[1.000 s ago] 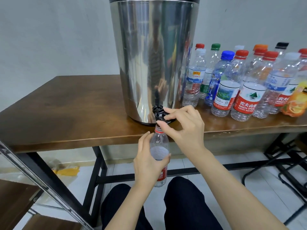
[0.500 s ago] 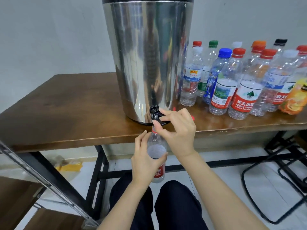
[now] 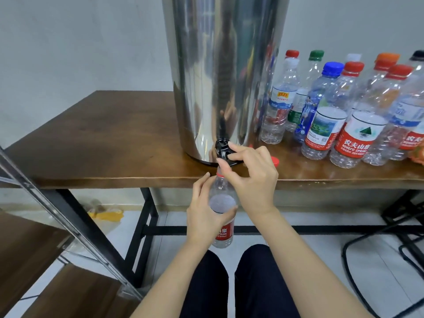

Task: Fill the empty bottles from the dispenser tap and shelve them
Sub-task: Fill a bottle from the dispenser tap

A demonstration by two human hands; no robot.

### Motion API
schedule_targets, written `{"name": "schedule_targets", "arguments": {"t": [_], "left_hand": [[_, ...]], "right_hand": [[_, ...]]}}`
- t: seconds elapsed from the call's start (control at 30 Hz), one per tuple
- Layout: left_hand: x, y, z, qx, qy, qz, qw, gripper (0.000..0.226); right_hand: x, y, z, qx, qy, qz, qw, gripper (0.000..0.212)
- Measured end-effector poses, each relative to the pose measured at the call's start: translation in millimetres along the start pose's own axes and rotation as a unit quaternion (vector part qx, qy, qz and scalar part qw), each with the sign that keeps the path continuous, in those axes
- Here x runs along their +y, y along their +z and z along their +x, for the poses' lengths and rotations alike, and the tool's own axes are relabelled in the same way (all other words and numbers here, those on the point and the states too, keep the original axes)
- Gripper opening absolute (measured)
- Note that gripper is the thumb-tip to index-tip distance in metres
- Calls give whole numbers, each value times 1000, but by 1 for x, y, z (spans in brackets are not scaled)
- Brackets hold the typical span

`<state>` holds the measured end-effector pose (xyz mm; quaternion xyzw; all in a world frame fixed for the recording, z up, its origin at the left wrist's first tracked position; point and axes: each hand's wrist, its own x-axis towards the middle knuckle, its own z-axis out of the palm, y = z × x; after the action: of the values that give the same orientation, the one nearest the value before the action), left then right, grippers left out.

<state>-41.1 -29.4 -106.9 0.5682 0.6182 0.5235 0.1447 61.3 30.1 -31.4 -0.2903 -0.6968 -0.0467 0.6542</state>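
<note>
Head view: bottle seemingly fuller than before.

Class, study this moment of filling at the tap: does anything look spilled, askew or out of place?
No spill shows. One oddity: a loose red cap lies on the table behind the right hand, off the bottle that the left hand holds.
</note>
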Motion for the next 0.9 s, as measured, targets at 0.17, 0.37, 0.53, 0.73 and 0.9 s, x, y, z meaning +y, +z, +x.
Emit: {"name": "schedule_targets", "arguments": {"t": [0.17, 0.37, 0.53, 0.73, 0.9], "left_hand": [[-4, -4, 4, -15, 13, 7, 1000, 80], [-4, 1, 4, -4, 15, 6, 1000, 79], [-3, 2, 3, 2, 8, 0, 1000, 77], [0, 0, 1, 0, 6, 1, 1000, 79], [-1, 0, 2, -1, 7, -1, 1000, 77]], "right_hand": [[-2, 2, -2, 3, 19, 25, 1000, 34], [-1, 1, -1, -6, 31, 41, 999, 35], [-3, -5, -1, -36, 48, 33, 998, 27], [-6, -6, -3, -41, 73, 28, 996, 30], [-8, -5, -4, -30, 77, 45, 996, 29]]}}
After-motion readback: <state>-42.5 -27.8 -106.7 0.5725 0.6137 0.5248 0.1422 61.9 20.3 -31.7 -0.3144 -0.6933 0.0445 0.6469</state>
